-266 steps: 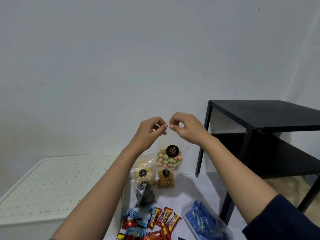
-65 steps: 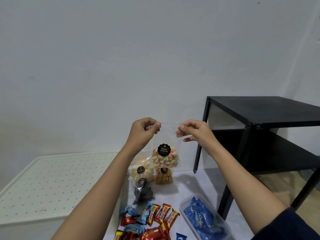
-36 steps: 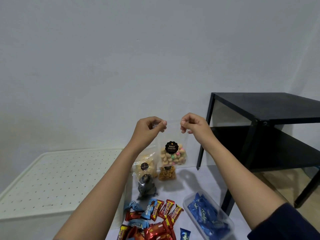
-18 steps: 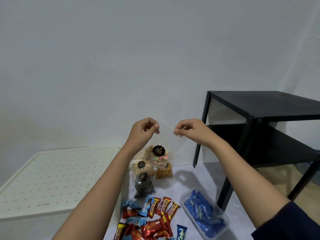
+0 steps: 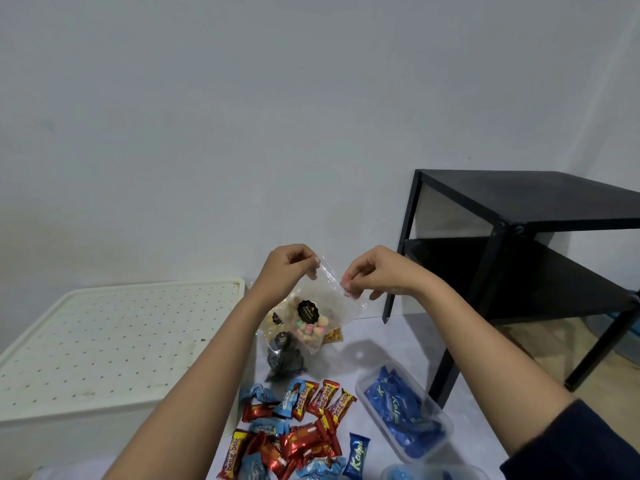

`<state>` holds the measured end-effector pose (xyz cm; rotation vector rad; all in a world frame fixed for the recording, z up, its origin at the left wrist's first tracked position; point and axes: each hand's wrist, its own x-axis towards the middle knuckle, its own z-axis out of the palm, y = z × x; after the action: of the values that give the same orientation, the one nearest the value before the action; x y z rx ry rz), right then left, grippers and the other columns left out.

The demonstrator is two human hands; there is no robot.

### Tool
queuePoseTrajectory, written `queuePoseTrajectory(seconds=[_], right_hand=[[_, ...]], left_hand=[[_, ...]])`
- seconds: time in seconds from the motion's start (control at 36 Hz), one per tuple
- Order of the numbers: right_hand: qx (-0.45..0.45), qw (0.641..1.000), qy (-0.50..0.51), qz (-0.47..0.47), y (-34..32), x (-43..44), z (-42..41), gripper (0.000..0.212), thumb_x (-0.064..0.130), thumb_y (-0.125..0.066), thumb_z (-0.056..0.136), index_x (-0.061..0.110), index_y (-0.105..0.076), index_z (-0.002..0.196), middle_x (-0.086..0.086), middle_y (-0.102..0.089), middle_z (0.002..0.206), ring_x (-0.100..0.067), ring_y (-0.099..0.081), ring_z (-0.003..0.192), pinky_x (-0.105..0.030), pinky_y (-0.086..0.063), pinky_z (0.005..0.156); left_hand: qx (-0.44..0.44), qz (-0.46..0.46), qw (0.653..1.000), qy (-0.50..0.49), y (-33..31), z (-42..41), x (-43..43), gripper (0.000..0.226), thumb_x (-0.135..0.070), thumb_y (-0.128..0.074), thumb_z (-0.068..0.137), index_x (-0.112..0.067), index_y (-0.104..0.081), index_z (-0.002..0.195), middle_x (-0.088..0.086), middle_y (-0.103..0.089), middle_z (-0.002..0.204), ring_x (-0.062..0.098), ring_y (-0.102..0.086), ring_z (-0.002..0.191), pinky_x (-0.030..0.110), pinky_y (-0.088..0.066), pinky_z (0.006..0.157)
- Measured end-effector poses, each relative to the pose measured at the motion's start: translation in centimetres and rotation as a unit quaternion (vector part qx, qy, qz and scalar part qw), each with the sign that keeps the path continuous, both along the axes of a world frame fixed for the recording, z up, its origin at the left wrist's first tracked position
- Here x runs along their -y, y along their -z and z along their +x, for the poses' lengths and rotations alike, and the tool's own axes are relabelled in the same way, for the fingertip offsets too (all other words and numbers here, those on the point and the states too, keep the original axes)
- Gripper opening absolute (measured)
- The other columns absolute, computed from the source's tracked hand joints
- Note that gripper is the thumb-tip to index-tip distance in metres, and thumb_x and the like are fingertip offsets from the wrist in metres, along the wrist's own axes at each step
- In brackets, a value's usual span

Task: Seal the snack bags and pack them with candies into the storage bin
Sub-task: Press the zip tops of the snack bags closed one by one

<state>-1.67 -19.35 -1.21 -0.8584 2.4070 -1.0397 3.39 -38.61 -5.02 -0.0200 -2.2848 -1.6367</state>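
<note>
So both hands are mid-frame on the clear snack bag (image 5: 320,315); the left hand (image 5: 287,268) has curled fingers pinching its top left corner; the right hand (image 5: 375,273) pinches the top edge a bit further right, fingertips tight together; the bag hangs tilted in the air, biscuits slumped at the bottom. Right below it sit more snack bags, a dark one (image 5: 285,356) in front; the loose candies (image 5: 301,424) are piled at bottom centre; the white storage bin (image 5: 114,341) is lower left, lid on; a clear tub (image 5: 408,414) of blue candies is lower right, next to a black side table (image 5: 519,209).
</note>
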Motion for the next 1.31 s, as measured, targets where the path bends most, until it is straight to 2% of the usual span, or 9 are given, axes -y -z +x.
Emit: queuePoseTrajectory(seconds=[0.14, 0.25, 0.42, 0.5, 0.64, 0.75, 0.92, 1.08, 1.31], right_hand=[[0.015, 1.0, 0.011, -0.008, 0.6, -0.2, 0.1, 0.006, 0.013, -0.071, 0.079, 0.019, -0.074, 0.079, 0.008, -0.071, 0.068, -0.001, -0.064, 0.068, -0.015, -0.046, 0.057], [0.017, 0.999, 0.033, -0.026, 1.2, -0.3, 0.2, 0.004, 0.014, -0.073, 0.078, 0.018, -0.075, 0.079, 0.007, -0.072, 0.069, 0.001, -0.064, 0.067, -0.014, -0.045, 0.056], [-0.002, 0.997, 0.058, -0.041, 2.4, -0.3, 0.1, 0.006, 0.012, -0.073, 0.075, 0.017, -0.076, 0.074, 0.0, -0.072, 0.07, 0.0, -0.063, 0.064, -0.016, -0.046, 0.055], [-0.018, 0.995, 0.082, -0.051, 3.0, -0.2, 0.1, 0.012, 0.008, -0.072, 0.074, 0.018, -0.074, 0.069, 0.004, -0.069, 0.06, 0.002, -0.06, 0.055, -0.015, -0.045, 0.049], [-0.024, 0.994, 0.089, -0.055, 3.2, -0.4, 0.4, 0.007, 0.003, -0.068, 0.079, 0.004, -0.074, 0.083, 0.001, -0.064, 0.061, 0.008, -0.053, 0.041, -0.007, -0.036, 0.035], [-0.052, 0.996, 0.077, -0.018, 3.6, -0.3, 0.5, 0.01, 0.004, -0.068, 0.078, 0.005, -0.076, 0.082, 0.003, -0.062, 0.06, 0.002, -0.051, 0.041, -0.008, -0.036, 0.037], [-0.057, 0.996, 0.063, 0.006, 4.4, -1.0, 0.2, 0.01, 0.005, -0.07, 0.075, 0.009, -0.077, 0.079, 0.004, -0.065, 0.061, -0.002, -0.049, 0.05, -0.007, -0.038, 0.041], [-0.031, 0.998, 0.057, 0.001, 5.3, -1.5, -0.6, 0.01, 0.008, -0.075, 0.072, 0.018, -0.075, 0.07, -0.001, -0.07, 0.067, -0.008, -0.054, 0.058, -0.018, -0.044, 0.051], [0.049, 0.997, 0.04, -0.045, 5.9, -2.4, -1.3, 0.011, 0.009, -0.077, 0.074, 0.019, -0.073, 0.073, 0.011, -0.067, 0.056, 0.005, -0.059, 0.058, -0.015, -0.046, 0.055]], left_hand=[[0.004, -0.003, 1.0, 0.006, 0.4, 0.0, -0.3, 0.015, -0.009, -0.062, 0.086, -0.011, -0.063, 0.072, 0.004, -0.065, 0.067, 0.011, -0.061, 0.067, 0.021, -0.047, 0.074], [-0.001, -0.003, 1.0, -0.012, 0.7, -0.2, -0.6, 0.009, -0.012, -0.066, 0.084, -0.011, -0.067, 0.075, 0.0, -0.067, 0.074, 0.013, -0.063, 0.077, 0.028, -0.048, 0.081], [-0.016, -0.05, 0.997, -0.058, 1.4, -0.2, -1.7, 0.011, -0.023, -0.064, 0.087, -0.014, -0.069, 0.092, -0.007, -0.067, 0.091, 0.004, -0.06, 0.083, 0.009, -0.044, 0.073], [0.033, -0.015, 0.995, -0.09, 2.1, -0.1, -2.3, 0.022, -0.027, -0.064, 0.087, -0.005, -0.066, 0.09, 0.0, -0.063, 0.084, 0.011, -0.06, 0.072, 0.02, -0.052, 0.067], [0.157, 0.107, 0.982, -0.009, 2.7, 0.7, -3.6, 0.038, -0.027, -0.065, 0.087, 0.011, -0.065, 0.091, 0.016, -0.066, 0.075, 0.018, -0.062, 0.056, 0.022, -0.056, 0.057], [0.185, 0.17, 0.968, 0.019, 3.0, 0.5, -4.1, 0.032, -0.018, -0.066, 0.087, 0.013, -0.065, 0.093, 0.02, -0.067, 0.078, 0.014, -0.065, 0.054, 0.02, -0.057, 0.058], [0.212, 0.177, 0.96, 0.05, 3.4, -0.2, -4.3, 0.022, -0.009, -0.065, 0.086, 0.013, -0.065, 0.09, 0.024, -0.067, 0.081, 0.016, -0.069, 0.059, 0.022, -0.058, 0.066], [0.216, 0.196, 0.952, 0.092, 3.8, -0.3, -4.4, 0.014, -0.002, -0.061, 0.087, 0.011, -0.066, 0.086, 0.015, -0.07, 0.069, 0.013, -0.069, 0.059, 0.018, -0.058, 0.063], [0.196, 0.179, 0.955, 0.131, 3.4, -0.1, -4.4, 0.013, 0.0, -0.058, 0.088, 0.011, -0.065, 0.093, 0.012, -0.07, 0.073, 0.01, -0.07, 0.062, 0.015, -0.056, 0.061]])
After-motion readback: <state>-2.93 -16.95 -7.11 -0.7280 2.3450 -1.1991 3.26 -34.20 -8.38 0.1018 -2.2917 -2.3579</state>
